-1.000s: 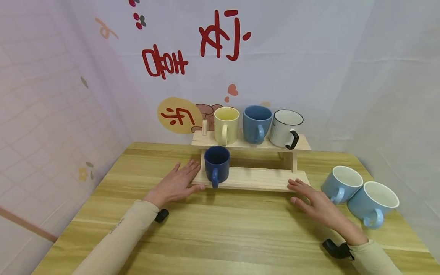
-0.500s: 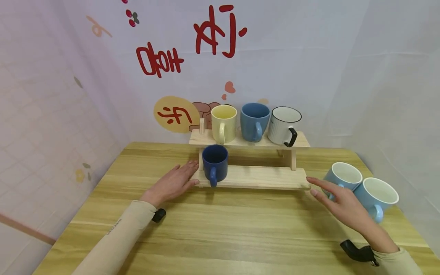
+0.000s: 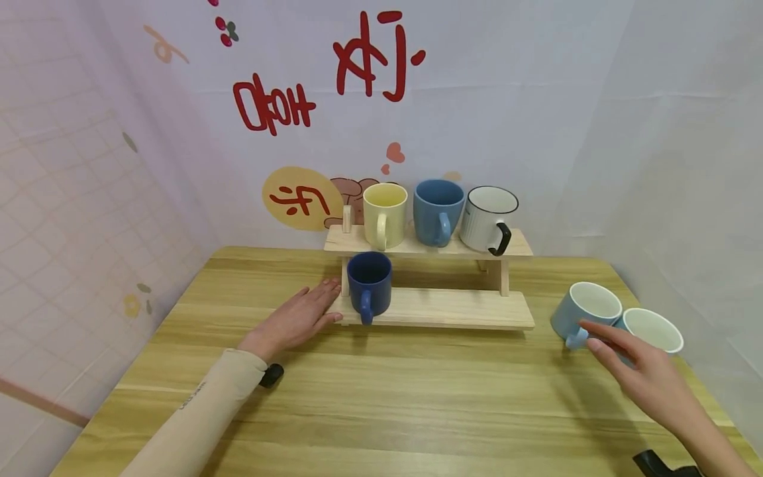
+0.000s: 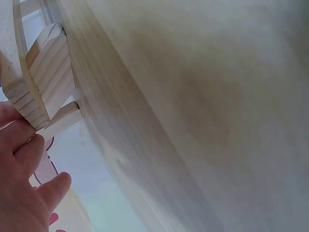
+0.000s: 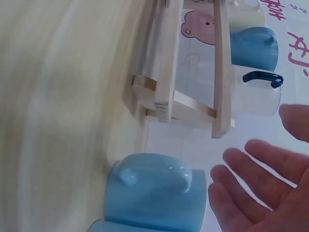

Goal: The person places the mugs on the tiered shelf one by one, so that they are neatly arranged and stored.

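My left hand rests at the left end of a two-tier wooden rack; in the left wrist view its fingertips touch the end of a board. My right hand hovers in front of two light blue mugs with white insides, its fingers extended and holding nothing. The nearer-left light blue mug has its handle close to my fingertips; the right wrist view shows a gap between hand and mug. Partly hidden behind my hand is the other light blue mug. A dark blue mug stands on the lower tier.
On the upper tier stand a yellow mug, a blue mug and a white mug with black rim and handle. The wooden table ends at a printed white cloth behind the rack.
My right hand has left the rack's lower right end and moved right to the light blue mugs. The left hand stays at the rack, and the view has shifted slightly.
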A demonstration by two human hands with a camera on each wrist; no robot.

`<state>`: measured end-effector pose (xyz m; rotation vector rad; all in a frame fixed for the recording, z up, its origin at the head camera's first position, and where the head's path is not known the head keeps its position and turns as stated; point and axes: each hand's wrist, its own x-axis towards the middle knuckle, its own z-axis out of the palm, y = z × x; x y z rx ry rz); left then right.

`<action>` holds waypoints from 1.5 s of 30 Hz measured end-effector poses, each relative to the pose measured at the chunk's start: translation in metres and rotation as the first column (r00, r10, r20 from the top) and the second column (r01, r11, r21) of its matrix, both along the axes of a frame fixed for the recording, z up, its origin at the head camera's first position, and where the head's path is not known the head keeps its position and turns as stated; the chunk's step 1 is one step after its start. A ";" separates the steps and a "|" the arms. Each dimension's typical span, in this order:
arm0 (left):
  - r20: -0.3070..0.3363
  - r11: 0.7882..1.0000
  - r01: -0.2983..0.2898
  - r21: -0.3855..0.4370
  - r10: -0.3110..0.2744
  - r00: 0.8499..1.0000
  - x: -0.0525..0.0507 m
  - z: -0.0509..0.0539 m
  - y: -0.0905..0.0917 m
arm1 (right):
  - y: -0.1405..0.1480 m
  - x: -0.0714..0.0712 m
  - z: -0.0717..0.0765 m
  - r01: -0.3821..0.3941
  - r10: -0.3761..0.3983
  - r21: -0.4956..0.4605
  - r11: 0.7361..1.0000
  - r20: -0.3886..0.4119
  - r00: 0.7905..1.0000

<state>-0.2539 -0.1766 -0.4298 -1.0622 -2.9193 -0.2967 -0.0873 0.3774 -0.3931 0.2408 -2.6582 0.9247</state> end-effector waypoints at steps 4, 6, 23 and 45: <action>-0.020 1.000 0.002 -0.014 -0.002 1.000 0.001 -0.001 0.000 | 0.007 0.007 -0.005 0.036 -0.035 -0.011 0.999 0.035 0.999; -0.032 1.000 -0.002 -0.019 0.001 0.999 0.002 -0.001 0.000 | 0.009 0.010 -0.009 0.044 -0.043 -0.015 0.999 0.048 0.998; -0.072 1.000 -0.008 -0.029 0.006 0.997 0.007 -0.001 -0.003 | 0.008 0.007 -0.034 0.114 -0.069 -0.164 0.980 0.261 0.963; -0.024 1.000 0.003 0.007 -0.003 1.000 0.006 -0.001 -0.003 | 0.003 -0.037 -0.056 0.059 0.166 -0.800 0.597 0.195 0.967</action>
